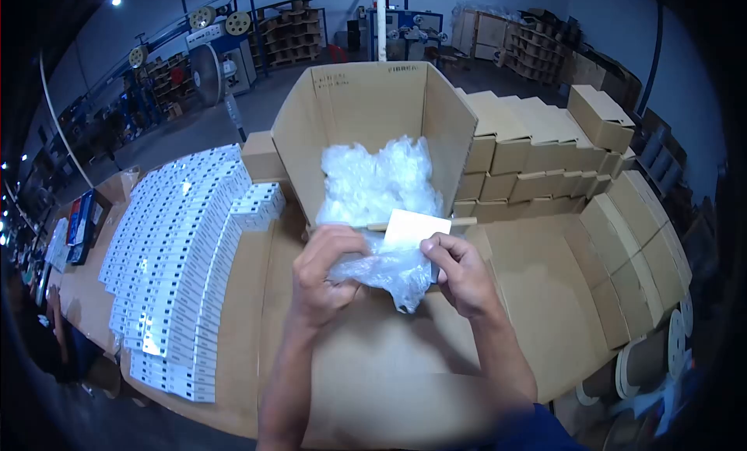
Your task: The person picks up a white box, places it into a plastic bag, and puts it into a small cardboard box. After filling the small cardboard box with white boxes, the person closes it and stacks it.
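In front of the big carton, my left hand [327, 268] is closed on a crumpled clear plastic bag [389, 272]. A flat white box [412, 228] sticks up out of the bag's upper side. My right hand [461, 272] pinches the white box at its lower right edge, thumb on its face, with the bag bunched just below. The bag's gathered lower end hangs over the table. Behind both hands, a tall open carton [373, 101] holds a heap of clear plastic bags [377, 178].
Rows of small white labelled boxes [171, 272] cover the table's left side. Brown cardboard boxes [537, 147] are stacked at the right, with more along the right edge [634, 249]. A standing fan [208, 73] and machinery are behind. Cable spools [650, 361] sit at lower right.
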Tool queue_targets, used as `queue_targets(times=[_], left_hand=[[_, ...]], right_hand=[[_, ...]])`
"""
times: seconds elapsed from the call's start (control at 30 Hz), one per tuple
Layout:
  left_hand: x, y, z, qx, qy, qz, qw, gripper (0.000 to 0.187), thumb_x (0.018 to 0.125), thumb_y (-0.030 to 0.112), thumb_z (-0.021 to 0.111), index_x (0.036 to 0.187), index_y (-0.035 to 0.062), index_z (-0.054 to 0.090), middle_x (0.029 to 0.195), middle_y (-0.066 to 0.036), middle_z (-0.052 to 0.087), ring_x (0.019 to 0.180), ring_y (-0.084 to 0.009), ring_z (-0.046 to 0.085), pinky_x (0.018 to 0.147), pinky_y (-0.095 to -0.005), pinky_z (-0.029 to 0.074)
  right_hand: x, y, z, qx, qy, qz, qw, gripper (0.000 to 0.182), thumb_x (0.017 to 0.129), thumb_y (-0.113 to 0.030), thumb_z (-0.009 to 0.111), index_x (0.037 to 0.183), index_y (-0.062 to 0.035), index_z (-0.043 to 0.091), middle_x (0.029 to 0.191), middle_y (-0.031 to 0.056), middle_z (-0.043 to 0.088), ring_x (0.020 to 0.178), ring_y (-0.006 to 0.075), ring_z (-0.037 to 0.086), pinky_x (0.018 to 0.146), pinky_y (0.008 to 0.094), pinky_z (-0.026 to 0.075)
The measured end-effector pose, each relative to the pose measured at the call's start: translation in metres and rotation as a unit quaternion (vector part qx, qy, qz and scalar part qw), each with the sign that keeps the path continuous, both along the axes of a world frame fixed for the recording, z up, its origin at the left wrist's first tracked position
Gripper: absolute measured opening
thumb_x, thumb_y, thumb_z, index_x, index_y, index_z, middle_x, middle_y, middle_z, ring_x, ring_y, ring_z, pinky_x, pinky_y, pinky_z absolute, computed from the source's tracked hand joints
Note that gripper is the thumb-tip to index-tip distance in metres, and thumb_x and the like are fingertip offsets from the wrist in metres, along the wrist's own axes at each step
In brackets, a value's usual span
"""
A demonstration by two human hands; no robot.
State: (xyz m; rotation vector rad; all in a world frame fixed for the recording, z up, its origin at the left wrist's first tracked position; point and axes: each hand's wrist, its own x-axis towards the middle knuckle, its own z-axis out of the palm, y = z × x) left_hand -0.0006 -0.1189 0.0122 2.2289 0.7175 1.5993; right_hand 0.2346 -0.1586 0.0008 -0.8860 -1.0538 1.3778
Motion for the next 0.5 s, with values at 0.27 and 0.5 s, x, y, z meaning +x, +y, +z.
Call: queue_targets(times=[0.27, 0.5], left_hand=[[0.050, -0.120, -0.102, -0.363, -0.333, 0.113, 0.863, 0.018, 0.098, 0.014, 0.074, 0.094, 0.0009, 0.063, 0.082, 0.002, 0.063, 0.076, -0.0046, 0.056, 0.067, -0.0230, 0.048], [0.054, -0.192, -0.150, -0.398, -0.288, 0.109, 0.864, 0.025, 0.104, 0.018, 0.065, 0.089, -0.0015, 0.064, 0.079, 0.002, 0.061, 0.073, -0.0053, 0.053, 0.064, -0.0254, 0.045]], right_hand=[[-0.034, -0.105, -0.105, 0.023, -0.091, -0.079, 0.992, 0.059, 0.078, -0.021, 0.094, 0.126, 0.0008, 0.068, 0.123, 0.0099, 0.058, 0.113, 0.0173, 0.058, 0.098, 0.0324, 0.049], [-0.038, -0.126, -0.110, -0.024, -0.041, -0.201, 0.978, 0.022, 0.100, -0.015, 0.070, 0.095, 0.0061, 0.077, 0.096, 0.0062, 0.067, 0.087, 0.0111, 0.060, 0.079, 0.0279, 0.048]])
